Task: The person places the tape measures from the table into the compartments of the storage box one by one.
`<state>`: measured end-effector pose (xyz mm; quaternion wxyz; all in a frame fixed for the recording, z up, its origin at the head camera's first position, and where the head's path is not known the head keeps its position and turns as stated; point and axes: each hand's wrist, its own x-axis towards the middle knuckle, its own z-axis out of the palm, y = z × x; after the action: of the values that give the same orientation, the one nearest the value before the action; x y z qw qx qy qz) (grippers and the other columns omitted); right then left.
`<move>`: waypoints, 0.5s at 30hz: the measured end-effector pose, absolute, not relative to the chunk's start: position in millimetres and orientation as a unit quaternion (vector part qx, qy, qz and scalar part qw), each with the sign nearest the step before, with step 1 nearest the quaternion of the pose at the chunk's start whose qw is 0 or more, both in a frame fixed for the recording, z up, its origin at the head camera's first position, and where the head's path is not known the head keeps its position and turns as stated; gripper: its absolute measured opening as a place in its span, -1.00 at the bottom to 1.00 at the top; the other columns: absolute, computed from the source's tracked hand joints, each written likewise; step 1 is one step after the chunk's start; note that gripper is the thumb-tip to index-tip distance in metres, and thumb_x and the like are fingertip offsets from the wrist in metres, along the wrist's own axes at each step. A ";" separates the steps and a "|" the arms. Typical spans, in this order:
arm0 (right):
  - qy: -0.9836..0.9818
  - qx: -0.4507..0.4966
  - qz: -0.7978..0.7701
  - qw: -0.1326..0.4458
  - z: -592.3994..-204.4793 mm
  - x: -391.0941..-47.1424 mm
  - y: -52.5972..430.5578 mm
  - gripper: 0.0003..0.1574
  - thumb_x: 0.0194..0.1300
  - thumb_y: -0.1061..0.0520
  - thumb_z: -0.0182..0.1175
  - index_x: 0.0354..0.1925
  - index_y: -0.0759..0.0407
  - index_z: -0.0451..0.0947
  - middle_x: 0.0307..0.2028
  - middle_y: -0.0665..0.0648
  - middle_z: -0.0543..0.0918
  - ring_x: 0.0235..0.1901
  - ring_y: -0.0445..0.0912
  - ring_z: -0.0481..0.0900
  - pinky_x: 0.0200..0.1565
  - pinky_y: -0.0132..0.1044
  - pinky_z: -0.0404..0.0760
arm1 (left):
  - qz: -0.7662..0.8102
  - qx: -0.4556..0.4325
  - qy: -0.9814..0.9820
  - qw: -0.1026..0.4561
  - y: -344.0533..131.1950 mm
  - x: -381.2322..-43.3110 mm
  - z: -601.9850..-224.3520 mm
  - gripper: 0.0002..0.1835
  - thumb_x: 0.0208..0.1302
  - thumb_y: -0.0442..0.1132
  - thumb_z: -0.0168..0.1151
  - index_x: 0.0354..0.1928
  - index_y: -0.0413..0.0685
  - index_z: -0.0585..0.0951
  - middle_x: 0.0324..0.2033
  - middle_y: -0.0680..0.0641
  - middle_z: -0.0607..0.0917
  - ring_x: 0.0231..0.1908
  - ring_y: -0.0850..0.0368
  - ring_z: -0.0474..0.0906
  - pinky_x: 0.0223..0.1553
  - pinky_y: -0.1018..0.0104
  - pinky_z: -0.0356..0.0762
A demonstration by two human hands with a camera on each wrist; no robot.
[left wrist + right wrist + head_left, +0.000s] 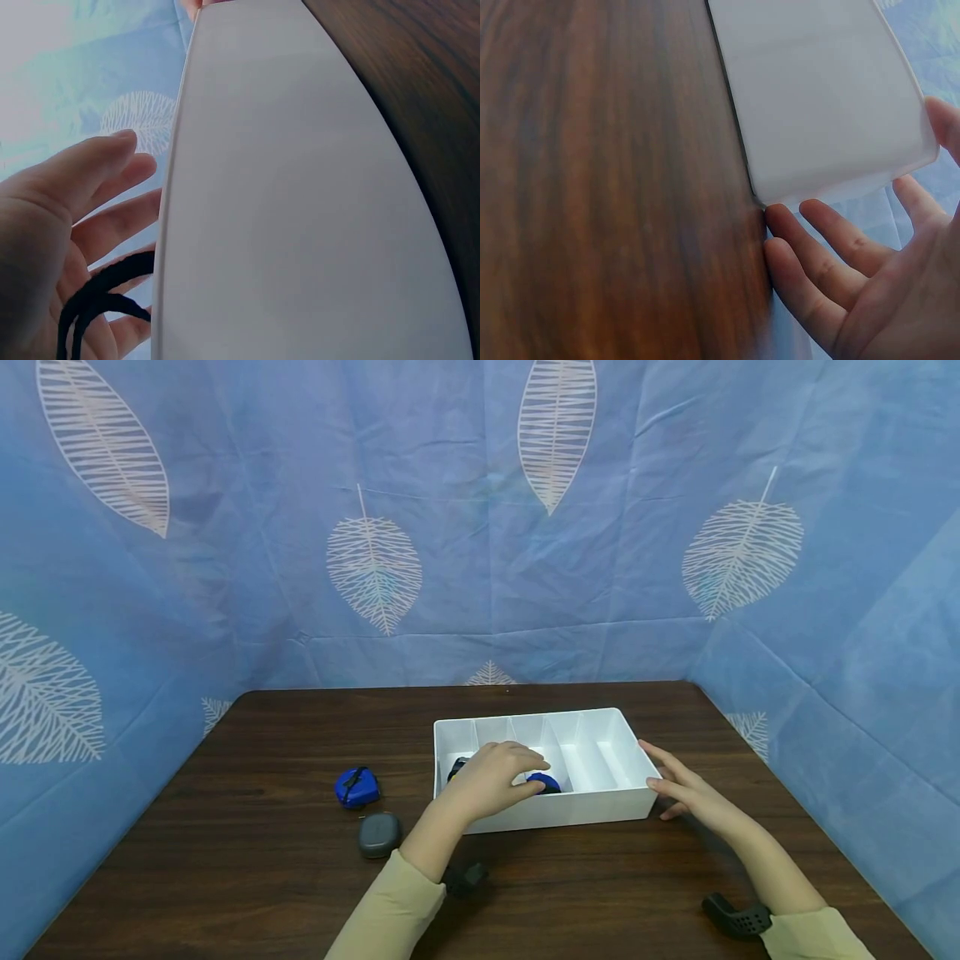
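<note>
A white divided tray (555, 810) lies on the table. My left hand (491, 781) is over its near wall, fingers loosely bent and spread with nothing between them. Just by its fingertips, a blue tape measure (543, 782) sits in a middle compartment. A black tape measure (457, 767) with a bit of yellow shows in the left compartment, partly hidden by that hand. Black strap loops (105, 289) rise over the rim in the left wrist view. My right hand (693, 793) touches the tray's right end, fingers extended along it and thumb at the front corner.
Left of the tray lie a blue tape measure (357, 787) with a black strap and a dark grey rounded tape measure (378, 835). The right-hand compartments (588, 760) hold nothing visible. Blue leaf-print cloth (480, 568) hangs behind and beside the brown table (300, 877).
</note>
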<state>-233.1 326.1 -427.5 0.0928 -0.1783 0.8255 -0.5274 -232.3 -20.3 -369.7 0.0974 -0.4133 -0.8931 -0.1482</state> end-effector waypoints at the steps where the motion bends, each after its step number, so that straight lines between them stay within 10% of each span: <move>1: 0.826 -0.178 -0.527 0.093 -427.5 -233.2 326.3 -0.18 0.48 0.07 -0.09 0.51 0.12 -0.24 0.32 0.59 0.02 0.10 0.44 0.33 -0.31 0.03 0.58 | -0.149 -0.413 -0.893 0.099 -20.7 -232.0 -369.5 -0.65 0.34 -0.04 0.20 0.10 0.04 0.64 0.04 0.09 0.64 0.10 0.19 0.49 0.18 0.25 0.33; 15: 0.826 -0.175 -0.528 0.091 -428.6 -233.2 326.4 -0.17 0.48 0.07 -0.08 0.51 0.15 -0.24 0.31 0.58 0.05 0.08 0.42 0.35 -0.31 0.03 0.58 | -0.146 -0.429 -0.882 0.132 -33.0 -228.7 -372.0 -0.63 0.34 -0.04 0.20 0.12 0.03 0.62 0.05 0.08 0.63 0.13 0.15 0.46 0.16 0.15 0.35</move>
<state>-233.2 326.4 -428.6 0.0913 -0.1747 0.8260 -0.5280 -228.7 -33.0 -372.0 0.1321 -0.4286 -0.8817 -0.1464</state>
